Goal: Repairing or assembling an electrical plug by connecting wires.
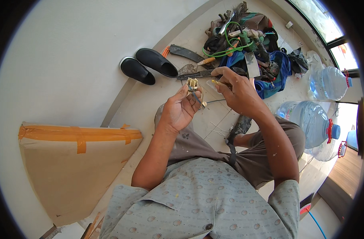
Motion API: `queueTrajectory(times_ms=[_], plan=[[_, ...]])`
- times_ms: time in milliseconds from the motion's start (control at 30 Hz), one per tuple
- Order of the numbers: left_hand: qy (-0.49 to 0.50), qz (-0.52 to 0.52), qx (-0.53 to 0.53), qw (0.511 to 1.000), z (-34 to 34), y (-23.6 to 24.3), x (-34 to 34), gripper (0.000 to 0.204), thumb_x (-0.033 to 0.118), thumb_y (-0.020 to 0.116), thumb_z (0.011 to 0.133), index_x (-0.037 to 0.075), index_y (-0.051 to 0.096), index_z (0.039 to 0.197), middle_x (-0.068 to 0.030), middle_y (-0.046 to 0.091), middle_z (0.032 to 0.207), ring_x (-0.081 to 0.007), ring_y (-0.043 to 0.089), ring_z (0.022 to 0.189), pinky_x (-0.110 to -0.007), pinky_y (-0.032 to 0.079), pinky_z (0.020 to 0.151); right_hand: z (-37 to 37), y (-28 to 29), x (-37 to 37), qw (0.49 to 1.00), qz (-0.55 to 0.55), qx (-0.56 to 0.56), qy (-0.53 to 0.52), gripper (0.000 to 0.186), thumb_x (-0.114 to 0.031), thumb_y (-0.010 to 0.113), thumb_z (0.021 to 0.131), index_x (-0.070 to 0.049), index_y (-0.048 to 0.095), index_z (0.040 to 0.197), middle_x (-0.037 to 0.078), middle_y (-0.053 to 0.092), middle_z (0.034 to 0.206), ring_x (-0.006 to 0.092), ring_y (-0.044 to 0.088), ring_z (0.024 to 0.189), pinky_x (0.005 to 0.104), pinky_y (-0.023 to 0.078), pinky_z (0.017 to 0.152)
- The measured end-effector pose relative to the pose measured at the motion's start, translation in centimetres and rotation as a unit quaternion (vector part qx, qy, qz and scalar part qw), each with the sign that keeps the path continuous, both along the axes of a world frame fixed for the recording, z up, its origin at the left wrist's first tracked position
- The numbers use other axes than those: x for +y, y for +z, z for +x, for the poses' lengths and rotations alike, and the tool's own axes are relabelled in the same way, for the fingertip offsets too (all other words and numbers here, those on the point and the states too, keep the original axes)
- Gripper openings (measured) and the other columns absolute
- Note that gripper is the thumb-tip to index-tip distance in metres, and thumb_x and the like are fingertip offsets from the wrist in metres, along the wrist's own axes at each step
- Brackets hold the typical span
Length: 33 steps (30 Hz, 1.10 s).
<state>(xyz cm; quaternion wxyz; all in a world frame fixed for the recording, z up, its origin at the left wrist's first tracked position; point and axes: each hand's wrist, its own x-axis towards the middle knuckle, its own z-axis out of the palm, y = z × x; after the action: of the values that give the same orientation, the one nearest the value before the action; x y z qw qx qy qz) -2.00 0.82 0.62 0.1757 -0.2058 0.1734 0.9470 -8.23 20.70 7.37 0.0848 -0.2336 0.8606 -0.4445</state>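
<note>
In the middle, my left hand (181, 108) pinches a small brass-coloured metal fitting (192, 83) between thumb and fingers. A thin blue wire (195, 95) runs from the fitting over the fingers. To its right, level with it, my right hand (239, 92) is closed, thumb against forefinger, on a small clear piece with a yellow part (214, 82). Its kind is too small to tell. The clear piece and the brass fitting are a little apart. More blue wire (217, 100) stretches between the hands, lower down.
Beyond my hands lies a heap of tools and bags, with a green cord (225, 53) and a blue bag (280, 71). Black shoes (156, 63) stand by the wall. Large water bottles (309, 121) are at right, a taped cardboard box (78, 167) at left.
</note>
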Motion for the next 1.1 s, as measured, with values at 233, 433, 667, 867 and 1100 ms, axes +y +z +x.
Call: queueTrajectory(times_ms=[233,433,667,867,1100], plan=[[0.004,0.02,-0.018,1.0,-0.4,0.2,0.2,0.024,0.022,0.047,0.1,0.004,0.056,0.112,-0.0101,0.065,0.103,-0.0153,0.065,0.088,-0.03,0.056,0.077,-0.1,-0.6,-0.1,0.992,-0.077,-0.093,-0.027,0.018,-0.006,0.06,0.087,0.002,0.068,0.102,0.015,0.064,0.082,0.0221,0.06,0.07,0.0319,0.047,0.066],[0.001,-0.005,0.031,0.999,-0.1,0.3,0.9,0.026,0.024,0.048,0.1,0.004,0.054,0.117,-0.008,0.065,0.102,-0.0141,0.064,0.09,-0.028,0.055,0.078,0.9,-1.0,-1.3,0.988,-0.086,-0.126,-0.004,0.021,-0.009,0.065,0.084,0.001,0.069,0.102,0.012,0.063,0.083,0.0195,0.056,0.068,0.0316,0.046,0.064],[0.002,-0.099,0.083,0.992,-0.2,1.2,1.5,0.025,0.022,0.048,0.101,0.005,0.052,0.12,-0.0054,0.063,0.1,-0.013,0.063,0.089,-0.026,0.053,0.081,1.4,-2.2,-1.8,0.986,-0.102,-0.128,-0.025,0.022,-0.011,0.068,0.082,0.0,0.069,0.101,0.01,0.059,0.079,0.0188,0.054,0.068,0.0324,0.045,0.064],[0.029,-0.09,0.095,0.991,-0.3,-0.2,2.0,0.024,0.02,0.048,0.101,0.005,0.052,0.119,-0.005,0.062,0.102,-0.012,0.062,0.088,-0.025,0.053,0.081,2.1,-2.7,-2.1,0.985,-0.106,-0.135,-0.012,0.018,-0.01,0.069,0.081,0.0,0.069,0.096,0.009,0.057,0.078,0.0173,0.054,0.069,0.0316,0.044,0.063],[0.079,-0.075,0.015,0.994,-0.8,1.6,2.5,0.028,0.022,0.049,0.1,0.003,0.052,0.121,-0.0071,0.063,0.102,-0.014,0.063,0.088,-0.027,0.054,0.078,1.9,-2.3,-1.7,0.973,-0.186,-0.136,-0.031,0.017,-0.008,0.067,0.08,0.0,0.069,0.095,0.009,0.058,0.079,0.0163,0.054,0.069,0.0304,0.044,0.062]])
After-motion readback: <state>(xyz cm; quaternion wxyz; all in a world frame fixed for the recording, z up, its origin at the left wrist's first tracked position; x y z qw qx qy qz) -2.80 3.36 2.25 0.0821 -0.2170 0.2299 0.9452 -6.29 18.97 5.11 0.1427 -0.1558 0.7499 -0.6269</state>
